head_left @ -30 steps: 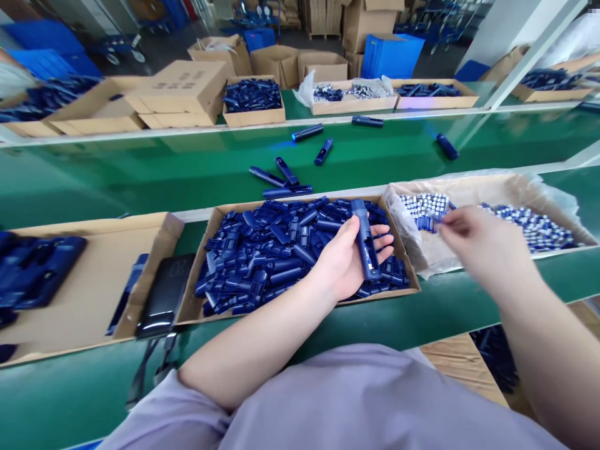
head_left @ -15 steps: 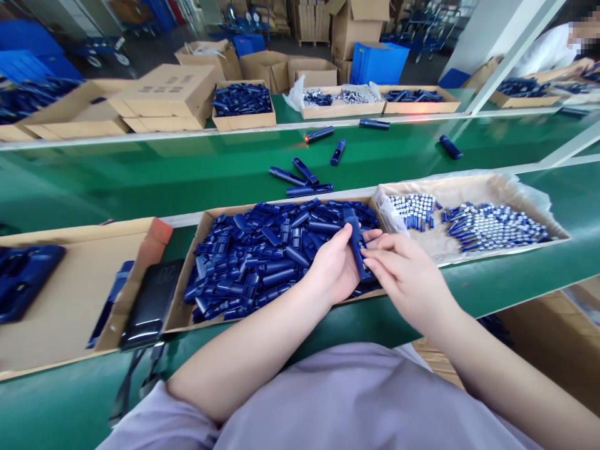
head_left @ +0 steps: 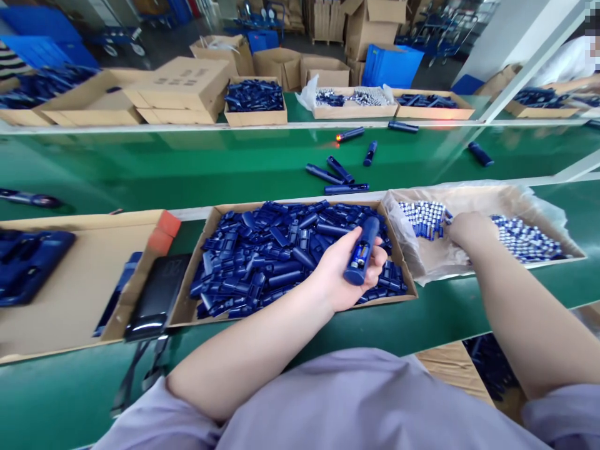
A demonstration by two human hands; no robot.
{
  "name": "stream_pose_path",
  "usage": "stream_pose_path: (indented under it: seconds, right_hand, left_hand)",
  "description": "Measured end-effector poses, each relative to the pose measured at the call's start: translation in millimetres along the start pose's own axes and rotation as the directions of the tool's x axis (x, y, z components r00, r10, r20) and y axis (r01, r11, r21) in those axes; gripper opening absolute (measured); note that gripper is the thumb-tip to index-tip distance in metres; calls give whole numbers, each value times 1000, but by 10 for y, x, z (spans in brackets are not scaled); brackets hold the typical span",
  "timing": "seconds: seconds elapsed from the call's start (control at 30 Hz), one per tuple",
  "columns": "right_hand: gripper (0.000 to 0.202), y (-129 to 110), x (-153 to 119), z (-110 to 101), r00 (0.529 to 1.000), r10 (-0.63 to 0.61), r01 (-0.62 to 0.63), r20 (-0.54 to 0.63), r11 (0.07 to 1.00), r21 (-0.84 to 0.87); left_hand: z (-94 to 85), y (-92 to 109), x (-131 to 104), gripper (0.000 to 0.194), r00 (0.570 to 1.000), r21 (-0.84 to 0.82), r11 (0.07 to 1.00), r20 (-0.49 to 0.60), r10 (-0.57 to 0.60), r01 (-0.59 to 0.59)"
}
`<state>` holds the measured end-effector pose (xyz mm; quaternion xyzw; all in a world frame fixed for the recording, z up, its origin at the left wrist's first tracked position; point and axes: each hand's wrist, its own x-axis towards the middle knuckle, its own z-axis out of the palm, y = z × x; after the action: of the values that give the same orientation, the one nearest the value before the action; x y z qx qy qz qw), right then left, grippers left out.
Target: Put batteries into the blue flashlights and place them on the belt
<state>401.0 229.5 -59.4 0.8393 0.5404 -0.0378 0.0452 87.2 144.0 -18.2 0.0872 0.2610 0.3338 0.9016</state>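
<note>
My left hand is closed around a blue tube-shaped casing, held tilted above the front carton. The casing's open slot faces up and shows a battery and yellowish metal inside. My right hand reaches into a plastic-lined carton of small batteries, between a loose group on the left and a larger group on the right. Its fingertips are at the edge of the left group, mostly hidden behind the hand. Under my left hand, the front carton holds a heap of blue plastic parts.
Several blue casings lie on the green belt beyond; one casing glows red at its end. To the left are a black device with a strap and a carton. A person's sleeve shows at far right.
My right hand has left the casing and moved right into the battery carton. The left hand still holds the casing, now turned with its slot in plain view. The camera view has shifted slightly.
</note>
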Motion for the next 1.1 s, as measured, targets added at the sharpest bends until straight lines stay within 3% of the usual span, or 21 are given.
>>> stream_pose_path:
  seconds: [0.1,0.2,0.3,0.33,0.37,0.43,0.47,0.53,0.6,0.63,0.67,0.77,0.83,0.9,1.0,1.1]
  right_hand:
    - [24,-69,-90,-166,999,43,-43,10,999,10]
    - [17,-127,-470,-422,998,-7,14,-65,994,105]
    - [17,-229,-1163,-623,960,-204,260,-194,907,332]
    - [12,-276,-1411,-659,855,-389,515,-342,713,476]
    - [8,-329,-1638,-677,687,-557,723,-466,458,518]
    - [18,-439,-1978,-665,406,-730,888,-550,170,428]
    - [22,-488,-2077,-641,320,-781,923,-536,129,363]
    - [23,-555,-2151,-578,279,-824,953,-493,175,248]
    - [21,-569,-2128,-529,317,-802,945,-507,220,242]
    - [20,-560,-2108,-515,362,-767,926,-530,232,296]
    - [19,-547,-2093,-508,427,-707,895,-565,240,376]
    - [12,-517,-2087,-506,702,-429,700,-568,268,662]
    - [13,-528,-2100,-501,801,-330,587,-500,267,764]
    - [23,-560,-2110,-494,815,-367,552,-448,260,792]
    - [34,-622,-2121,-494,787,-450,568,-422,262,780]
    - [26,-688,-2143,-495,792,-418,575,-445,266,774]
  left_hand:
    - [52,-27,-50,37,999,93,995,-13,-33,34]
    - [167,-59,-153,37,992,88,991,-80,-95,102]
    - [259,-75,-225,38,995,98,992,-78,-66,74]
    - [270,-77,-227,38,994,92,995,-100,-40,49]
    - [272,-80,-217,38,990,82,996,-136,-19,30]
    - [260,-97,-180,36,977,73,997,-214,9,7]
    - [251,-111,-159,35,969,78,997,-247,23,-4]
    - [238,-148,-131,32,957,99,995,-288,31,-3]
    - [230,-181,-125,32,956,126,992,-290,35,2]
    - [227,-192,-129,33,961,144,990,-274,33,7]
    - [224,-199,-134,35,966,158,987,-256,30,11]
    - [207,-218,-141,38,969,165,985,-245,-10,52]
    - [187,-245,-130,37,973,183,981,-232,-18,62]
    - [160,-288,-105,39,982,256,967,-175,65,-19]
    - [115,-350,-58,40,965,361,912,-97,242,-192]
    - [91,-374,-28,36,941,385,892,-137,310,-238]
